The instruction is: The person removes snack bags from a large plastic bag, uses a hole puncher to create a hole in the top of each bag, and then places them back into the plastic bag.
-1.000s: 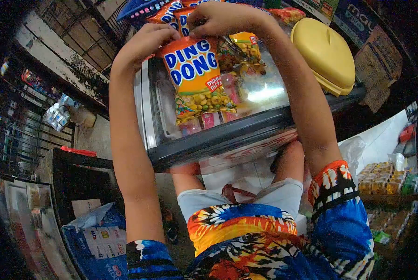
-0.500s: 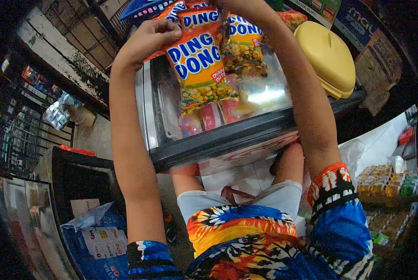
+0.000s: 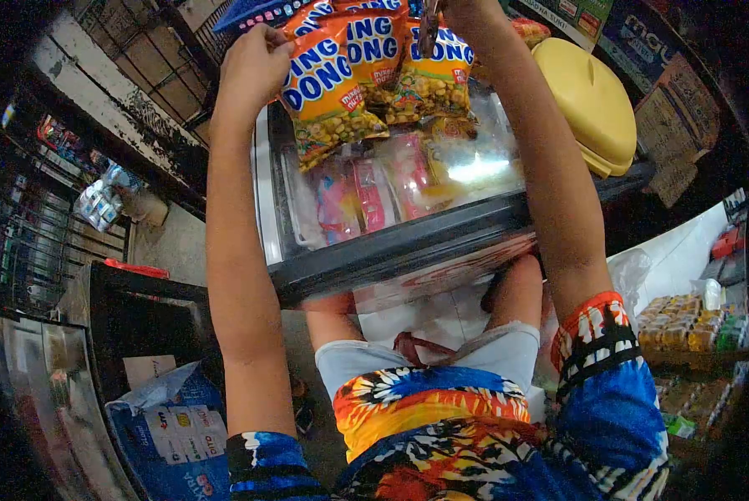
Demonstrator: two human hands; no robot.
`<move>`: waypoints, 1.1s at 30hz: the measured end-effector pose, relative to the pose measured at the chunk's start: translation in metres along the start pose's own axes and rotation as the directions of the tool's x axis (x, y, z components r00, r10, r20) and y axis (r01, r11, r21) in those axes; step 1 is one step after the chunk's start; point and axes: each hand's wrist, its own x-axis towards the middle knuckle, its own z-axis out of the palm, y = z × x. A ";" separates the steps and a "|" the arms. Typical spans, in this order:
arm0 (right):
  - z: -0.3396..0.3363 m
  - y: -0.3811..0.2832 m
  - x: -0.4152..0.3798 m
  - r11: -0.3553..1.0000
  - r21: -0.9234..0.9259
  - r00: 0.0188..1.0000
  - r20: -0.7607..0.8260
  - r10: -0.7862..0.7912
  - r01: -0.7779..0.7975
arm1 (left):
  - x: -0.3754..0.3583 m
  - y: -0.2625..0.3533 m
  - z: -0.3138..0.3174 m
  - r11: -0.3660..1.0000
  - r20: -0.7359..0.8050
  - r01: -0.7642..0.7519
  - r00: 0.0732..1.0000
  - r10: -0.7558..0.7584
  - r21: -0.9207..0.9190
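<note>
- Both arms are now reaching higher than half a second ago, and the snack packs are riding up with them toward the top of the view, uncovering more of the freezer glass.
- Orange packs [image 3: 328,92] are hanging in a string above the freezer [image 3: 391,250]; blue and white letters on them are reading "DING DONG", with a small red patch saying "mixed nuts".
- A second pack [image 3: 433,79] beside the first is showing "DONG" over a picture of nuts.
- The left hand [image 3: 253,67] is closing on the upper left corner of the nearest pack, fingers curled around its edge, thumb side pressing the foil.
- The right hand [image 3: 466,12] is sitting at the very top edge, mostly cut off; it is pinching something dark at the top of the packs, though how tightly I cannot tell.
- Pink wrappers [image 3: 374,196] are lying inside the freezer under the glass; their print is too blurred to read.
- A yellow lid [image 3: 587,100] is resting on the freezer's right end, just beside the right forearm.
- Blue sacking [image 3: 174,434] with small logos is lying on the floor at lower left, its lettering unreadable.
- Stacked yellow boxes [image 3: 683,321] are sitting on a shelf at far right.
</note>
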 end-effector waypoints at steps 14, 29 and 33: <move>-0.009 -0.003 0.003 0.724 0.594 0.935 0.183 0.303 -0.350 | -0.007 0.031 0.010 0.974 -0.057 -0.227 0.972 0.228 0.025; -0.047 0.007 0.027 0.827 0.561 0.981 -0.141 0.135 -0.034 | -0.026 0.044 -0.003 0.889 0.273 -0.089 0.961 -0.042 0.449; -0.031 0.019 0.021 0.973 -0.229 1.000 0.014 -0.020 0.023 | -0.022 0.030 -0.015 0.833 0.107 0.038 0.988 -0.115 0.552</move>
